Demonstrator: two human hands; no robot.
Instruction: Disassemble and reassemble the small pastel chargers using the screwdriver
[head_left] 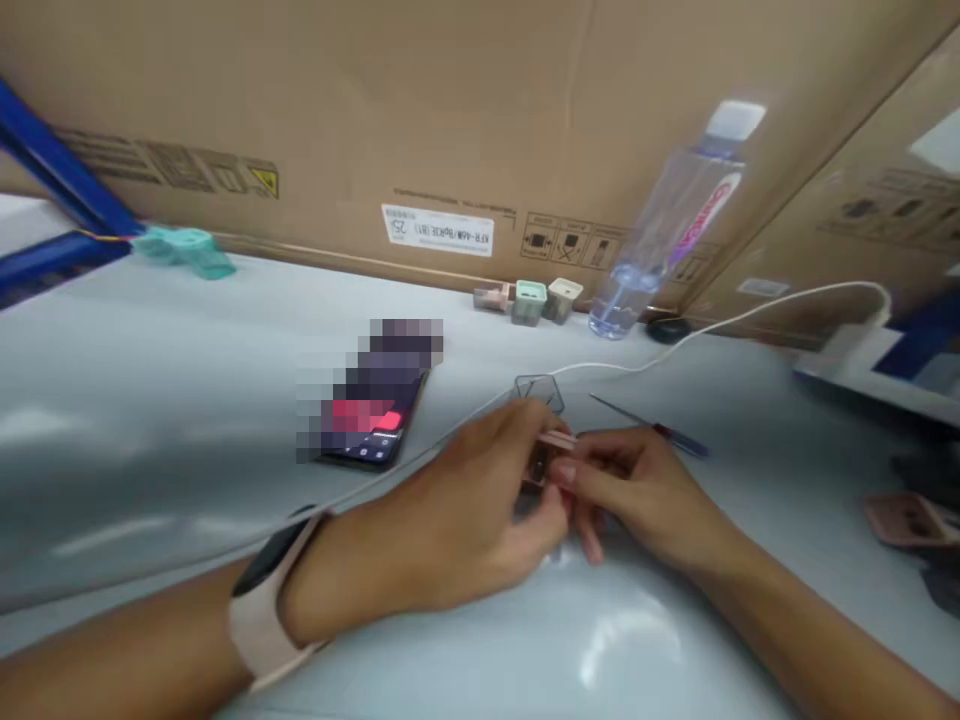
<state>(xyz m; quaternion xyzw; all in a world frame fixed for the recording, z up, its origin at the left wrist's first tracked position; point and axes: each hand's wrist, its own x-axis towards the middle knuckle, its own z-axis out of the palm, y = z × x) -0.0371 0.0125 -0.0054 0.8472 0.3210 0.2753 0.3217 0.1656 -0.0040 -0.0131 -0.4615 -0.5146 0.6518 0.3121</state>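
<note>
Box, small and pink-rimmed, is gripped by both the left hand and the right hand, fingers closed on it, over the tabletop. Just beyond, toward the far edge, lies a clear square piece. A screwdriver lies nearer the right edge; three small blocks and a bottle stand along the far edge.

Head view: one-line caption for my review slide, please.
Left hand and right hand grip a small pink piece, with a screwdriver and phone on the table nearby.
</note>
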